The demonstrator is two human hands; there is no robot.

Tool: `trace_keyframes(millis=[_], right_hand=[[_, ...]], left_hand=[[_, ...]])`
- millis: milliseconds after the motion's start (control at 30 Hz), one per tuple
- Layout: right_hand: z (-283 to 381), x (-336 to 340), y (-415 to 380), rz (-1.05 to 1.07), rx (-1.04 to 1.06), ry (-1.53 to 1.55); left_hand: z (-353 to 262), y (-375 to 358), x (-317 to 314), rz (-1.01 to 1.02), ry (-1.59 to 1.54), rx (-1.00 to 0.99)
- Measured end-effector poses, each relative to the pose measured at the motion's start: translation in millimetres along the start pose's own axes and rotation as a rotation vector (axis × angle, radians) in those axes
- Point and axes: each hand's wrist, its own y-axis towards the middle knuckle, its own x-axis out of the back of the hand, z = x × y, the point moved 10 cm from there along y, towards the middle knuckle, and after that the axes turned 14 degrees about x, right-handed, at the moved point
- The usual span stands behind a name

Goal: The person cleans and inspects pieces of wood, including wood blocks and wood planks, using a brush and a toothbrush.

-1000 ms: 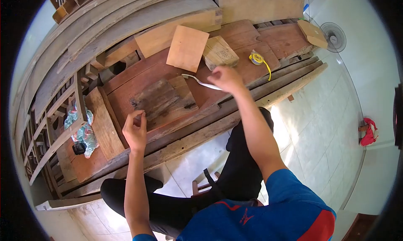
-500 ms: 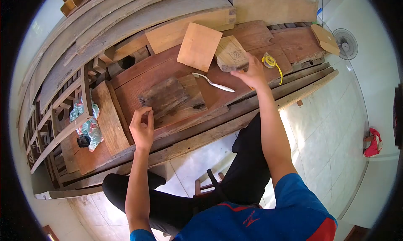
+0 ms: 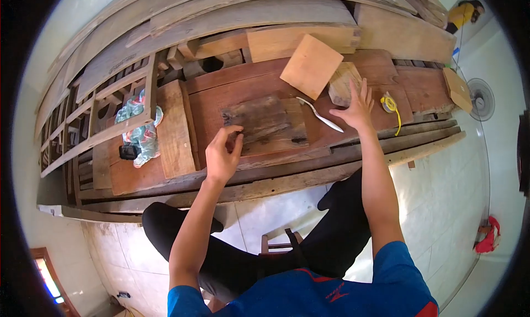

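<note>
My left hand [image 3: 222,154] is at the left edge of a dark, weathered board [image 3: 259,120], its fingers curled and thumb and forefinger tips close together. Whatever they may pinch is too small to make out. My right hand [image 3: 359,108] has its fingers spread at the right side of a pale wooden block [image 3: 340,88], partly covering it. No grip on the block shows. A white-handled brush [image 3: 323,118] lies between the two hands. Right of my right hand rests a yellow tape measure [image 3: 388,102].
A square light board [image 3: 312,65] lies against the block. Reddish planks [image 3: 207,99] form the work surface. On the left are a slatted wooden frame [image 3: 99,135], a patterned cloth [image 3: 141,132] and a small black object [image 3: 130,152]. A fan [image 3: 480,100] stands at the far right.
The head view has shifted, so the bench appears farther right. My right hand's fingers have spread and moved over the block's right side. My left hand stays by the dark board's edge.
</note>
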Motion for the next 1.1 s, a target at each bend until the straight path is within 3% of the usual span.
trace_keyframes(millis=[67, 500, 633, 833, 933, 1033, 1100], right_hand=[[-5.3, -9.7, 0.9, 0.047, -0.008, -0.051], [2.3, 44.9, 1.7, -0.194, -0.015, -0.091], [-17.9, 60.5, -4.2, -0.219, -0.259, -0.01], [-115.2, 54.8, -24.3, -0.553, -0.517, 0.149], [-148.8, 24.4, -31.9, -0.758, -0.65, 0.679], [-144.2, 36.7, -40.5, -0.796, -0.701, 0.82], [-135.4, 44.4, -42.7, -0.939, -0.643, 1.213]], left_hand=[[-1.0, -0.7, -0.3, 0.013, 0.018, 0.012], [-3.7, -3.6, 2.7, 0.059, 0.028, 0.008], [1.1, -2.9, -0.6, 0.08, -0.017, 0.023], [-6.7, -2.1, 5.7, 0.057, -0.025, -0.035], [-3.9, 2.3, 5.5, 0.063, -0.042, -0.017], [-2.7, 0.7, 2.5, 0.084, -0.042, 0.021], [-0.9, -1.1, 1.0, 0.083, -0.04, 0.027]])
